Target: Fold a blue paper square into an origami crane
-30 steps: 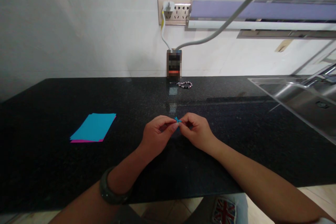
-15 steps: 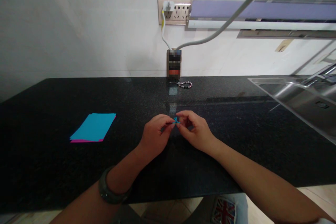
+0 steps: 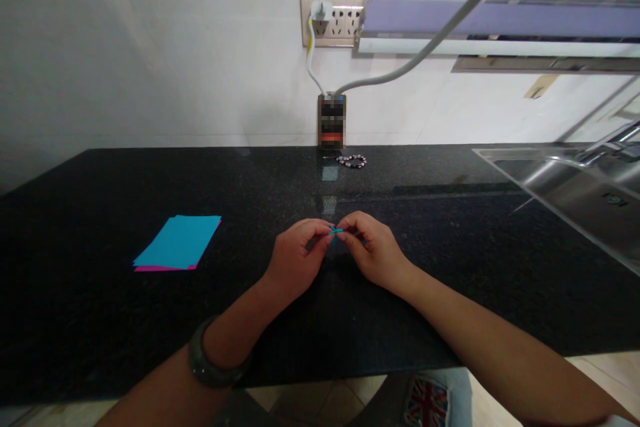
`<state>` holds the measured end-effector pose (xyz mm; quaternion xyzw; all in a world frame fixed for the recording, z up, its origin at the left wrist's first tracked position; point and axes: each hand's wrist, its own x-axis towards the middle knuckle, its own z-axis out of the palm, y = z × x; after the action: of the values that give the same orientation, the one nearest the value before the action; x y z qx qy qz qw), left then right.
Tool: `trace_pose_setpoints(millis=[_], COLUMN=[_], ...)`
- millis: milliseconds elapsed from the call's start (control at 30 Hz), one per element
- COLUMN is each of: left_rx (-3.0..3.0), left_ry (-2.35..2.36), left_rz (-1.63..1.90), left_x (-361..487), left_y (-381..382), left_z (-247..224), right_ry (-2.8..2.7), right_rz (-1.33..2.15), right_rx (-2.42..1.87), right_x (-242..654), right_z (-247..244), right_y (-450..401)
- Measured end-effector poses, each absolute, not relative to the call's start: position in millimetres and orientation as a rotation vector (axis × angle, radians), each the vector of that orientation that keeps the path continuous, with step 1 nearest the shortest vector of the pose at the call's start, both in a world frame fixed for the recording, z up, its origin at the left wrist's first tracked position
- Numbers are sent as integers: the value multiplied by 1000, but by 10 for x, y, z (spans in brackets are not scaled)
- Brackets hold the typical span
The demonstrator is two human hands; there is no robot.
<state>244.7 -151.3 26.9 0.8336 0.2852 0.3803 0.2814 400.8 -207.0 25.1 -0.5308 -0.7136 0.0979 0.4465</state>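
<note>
Both of my hands meet over the middle of the black stone counter (image 3: 100, 333). My left hand (image 3: 295, 260) and my right hand (image 3: 373, 250) pinch a tiny folded piece of blue paper (image 3: 336, 231) between their fingertips. Only a thin blue sliver shows between the fingers; the rest is hidden. A dark bangle sits on my left wrist.
A small stack of blue and pink paper sheets (image 3: 179, 251) lies on the counter to the left. At the back wall stand a phone (image 3: 331, 121) on a charging cable and a bead bracelet (image 3: 351, 161). A steel sink (image 3: 575, 187) is at the right.
The blue paper showed small crossed tips earlier and now shows as a flat sliver. My fingertips have closed in on it a little; my hands stayed in place.
</note>
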Motion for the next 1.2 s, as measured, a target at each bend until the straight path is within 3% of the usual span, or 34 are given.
trace_pose_setpoints(millis=[333, 633, 933, 1200], left_rx=[1814, 1499, 1666, 1684], left_ry=[829, 772, 807, 857], left_rz=[964, 977, 768, 940], left_x=[2456, 2486, 2491, 2467], left_y=[-1518, -1542, -1538, -1501], left_z=[259, 304, 291, 268], right_ry=[-1749, -1516, -1589, -1550], right_rz=[294, 722, 611, 876], right_rx=[-1323, -1322, -1338, -1320], right_x=[3991, 3956, 3972, 3950], right_z=[285, 210, 228, 216], right_y=[-2092, -2047, -2070, -2064])
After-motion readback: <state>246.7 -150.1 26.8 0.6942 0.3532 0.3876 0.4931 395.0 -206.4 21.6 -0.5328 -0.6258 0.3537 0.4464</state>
